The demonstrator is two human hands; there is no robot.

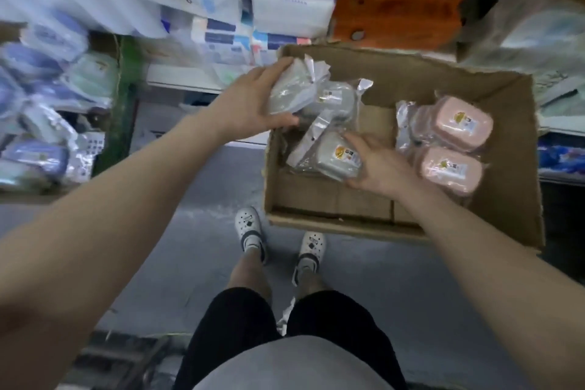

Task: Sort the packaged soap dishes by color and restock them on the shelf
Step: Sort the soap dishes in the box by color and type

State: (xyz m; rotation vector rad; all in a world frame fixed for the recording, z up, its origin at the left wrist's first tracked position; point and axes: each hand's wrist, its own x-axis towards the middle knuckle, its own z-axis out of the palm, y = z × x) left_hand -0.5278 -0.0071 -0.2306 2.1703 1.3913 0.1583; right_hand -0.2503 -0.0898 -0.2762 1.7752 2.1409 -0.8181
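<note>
At far left, blue dishes (34,149) and green dishes (91,76) in clear bags lie piled on the shelf (126,95). Your left hand (250,104) grasps a grey dish (291,92) in its bag, fingers over the top and thumb beneath, at the far left corner of the box (519,168). A second grey dish (332,100) lies just behind it, touching it. Your right hand (380,165) grips a third grey dish (335,155), fingers curled round its right end, above the box floor. At the right side of the box, two pink dishes (456,149) lie stacked against each other, close beside your right hand. Your white clogs (278,237) stand on the grey floor (177,231) just before the box.
</note>
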